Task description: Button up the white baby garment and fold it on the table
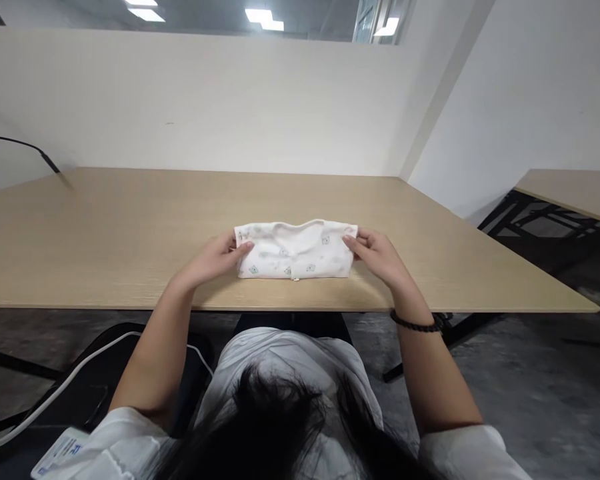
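A small white shirt with a scattered print, folded into a wide strip, is near the front edge of the table. Its upper edge dips like a neckline, and a small tab shows at the middle of its lower edge. My left hand grips the left end, thumb on the front and fingers mostly hidden behind the cloth. At the right end, my right hand pinches the fabric in the same way. I cannot tell how much of the shirt's underside touches the tabletop.
The shirt lies over a light wooden table that ends at a white wall. A black cable hangs at the far left. Another table stands at right. Below left, a white cable crosses a dark seat.
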Available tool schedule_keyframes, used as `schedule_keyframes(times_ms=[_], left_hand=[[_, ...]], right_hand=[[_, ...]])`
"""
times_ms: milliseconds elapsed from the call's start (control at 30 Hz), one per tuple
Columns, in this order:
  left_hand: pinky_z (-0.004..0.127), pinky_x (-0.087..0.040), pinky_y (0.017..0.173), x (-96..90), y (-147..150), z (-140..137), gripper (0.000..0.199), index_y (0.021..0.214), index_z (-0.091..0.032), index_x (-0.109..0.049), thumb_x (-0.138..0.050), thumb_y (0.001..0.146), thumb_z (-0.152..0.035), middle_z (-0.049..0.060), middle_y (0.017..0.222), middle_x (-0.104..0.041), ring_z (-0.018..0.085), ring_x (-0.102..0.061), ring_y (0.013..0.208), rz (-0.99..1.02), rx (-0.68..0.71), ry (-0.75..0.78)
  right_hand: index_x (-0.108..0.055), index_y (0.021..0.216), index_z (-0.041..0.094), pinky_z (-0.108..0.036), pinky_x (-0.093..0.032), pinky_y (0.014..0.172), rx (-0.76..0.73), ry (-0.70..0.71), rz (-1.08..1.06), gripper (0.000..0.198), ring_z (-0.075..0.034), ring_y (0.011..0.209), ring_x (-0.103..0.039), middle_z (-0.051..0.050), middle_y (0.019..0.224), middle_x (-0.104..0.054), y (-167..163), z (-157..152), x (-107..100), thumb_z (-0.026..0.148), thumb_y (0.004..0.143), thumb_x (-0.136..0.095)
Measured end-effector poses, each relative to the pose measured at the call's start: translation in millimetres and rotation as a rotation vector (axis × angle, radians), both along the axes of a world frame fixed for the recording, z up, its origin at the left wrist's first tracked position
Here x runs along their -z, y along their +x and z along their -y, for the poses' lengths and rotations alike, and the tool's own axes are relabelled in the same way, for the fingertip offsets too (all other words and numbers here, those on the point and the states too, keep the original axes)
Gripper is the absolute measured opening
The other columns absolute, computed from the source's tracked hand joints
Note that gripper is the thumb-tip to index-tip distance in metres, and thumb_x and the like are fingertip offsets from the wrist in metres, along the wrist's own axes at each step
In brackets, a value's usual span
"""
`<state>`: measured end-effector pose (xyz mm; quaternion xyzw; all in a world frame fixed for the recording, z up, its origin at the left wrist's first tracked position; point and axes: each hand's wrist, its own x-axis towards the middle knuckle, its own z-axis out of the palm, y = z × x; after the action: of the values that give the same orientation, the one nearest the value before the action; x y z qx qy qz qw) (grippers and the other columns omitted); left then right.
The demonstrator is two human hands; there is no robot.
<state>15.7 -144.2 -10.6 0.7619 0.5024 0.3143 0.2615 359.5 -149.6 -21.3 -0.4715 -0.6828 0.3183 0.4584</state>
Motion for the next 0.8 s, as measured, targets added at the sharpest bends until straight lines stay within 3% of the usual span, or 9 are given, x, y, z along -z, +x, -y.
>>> schedule_keyframes(times_ms=[100,167,233,300,367,467,600,800], left_hand=[[0.044,-0.054,0.094,1.3,3.3,-15.4,0.067,0.146,-0.012,-0.037,-0.055,0.094,-0.050,0.019,0.126,-0.066,0.030,-0.068,0.107,-0.047,-0.167,-0.045],[0.048,-0.046,0.106,7.5,5.5,-12.7,0.082,0.155,-0.006,-0.016,-0.052,0.095,-0.048,0.026,0.142,-0.053,0.033,-0.058,0.126,-0.115,-0.247,0.002],[0.048,-0.033,0.118,15.6,9.6,-1.1,0.084,0.157,-0.002,-0.010,-0.046,0.097,-0.049,0.028,0.157,-0.033,0.034,-0.038,0.145,-0.192,-0.238,0.094],[0.046,-0.023,0.123,23.8,16.5,14.4,0.081,0.158,-0.004,-0.011,-0.038,0.099,-0.053,0.023,0.164,-0.021,0.031,-0.021,0.153,-0.269,-0.136,0.158],[0.046,-0.016,0.125,30.7,25.0,27.7,0.084,0.160,-0.008,-0.013,-0.035,0.099,-0.061,0.019,0.167,-0.015,0.030,-0.011,0.155,-0.372,-0.001,0.167],[0.049,-0.012,0.125,36.9,36.0,37.7,0.088,0.159,-0.010,-0.021,-0.034,0.096,-0.070,0.017,0.167,-0.015,0.031,-0.005,0.155,-0.543,0.115,0.097],[0.052,-0.014,0.124,37.4,41.7,39.4,0.090,0.158,-0.011,-0.029,-0.031,0.094,-0.075,0.018,0.165,-0.019,0.034,-0.008,0.155,-0.618,0.092,0.060],[0.053,-0.012,0.124,39.2,41.2,43.1,0.088,0.159,-0.021,-0.027,-0.033,0.093,-0.078,0.012,0.167,-0.014,0.034,-0.001,0.155,-0.610,0.112,0.091]], right_hand=[[-0.069,0.106,0.012,-0.039,-0.056,0.081,0.162,-0.032,0.187,0.039,-0.026,0.090,-0.069,-0.014,0.101,-0.074,-1.6,-19.9,3.1,0.048,0.091,-0.061],[-0.066,0.118,0.010,-0.045,-0.052,0.094,0.294,0.004,0.299,0.043,-0.030,0.107,-0.067,-0.019,0.119,-0.070,-1.5,-21.4,9.1,0.044,0.092,-0.059],[-0.060,0.130,0.008,-0.048,-0.046,0.105,0.380,0.069,0.367,0.049,-0.033,0.123,-0.060,-0.022,0.134,-0.062,-2.5,-15.1,16.0,0.042,0.096,-0.053],[-0.057,0.137,0.007,-0.048,-0.041,0.112,0.397,0.133,0.421,0.053,-0.033,0.132,-0.054,-0.022,0.141,-0.058,-6.6,-5.1,22.1,0.042,0.100,-0.043],[-0.054,0.141,0.007,-0.047,-0.037,0.116,0.341,0.163,0.484,0.056,-0.032,0.136,-0.051,-0.021,0.144,-0.056,-13.8,4.0,27.2,0.043,0.102,-0.036],[-0.048,0.148,0.007,-0.047,-0.030,0.120,0.173,0.090,0.634,0.061,-0.030,0.144,-0.041,-0.019,0.155,-0.044,-25.1,9.5,34.1,0.044,0.103,-0.031],[-0.034,0.156,0.007,-0.053,-0.019,0.123,0.027,-0.040,0.771,0.067,-0.030,0.154,-0.019,-0.017,0.165,-0.021,-27.5,4.9,41.4,0.047,0.103,-0.027],[-0.030,0.159,0.012,-0.049,-0.015,0.124,-0.037,-0.039,0.791,0.066,-0.027,0.155,-0.014,-0.014,0.166,-0.020,-19.9,2.8,42.0,0.049,0.104,-0.026]])
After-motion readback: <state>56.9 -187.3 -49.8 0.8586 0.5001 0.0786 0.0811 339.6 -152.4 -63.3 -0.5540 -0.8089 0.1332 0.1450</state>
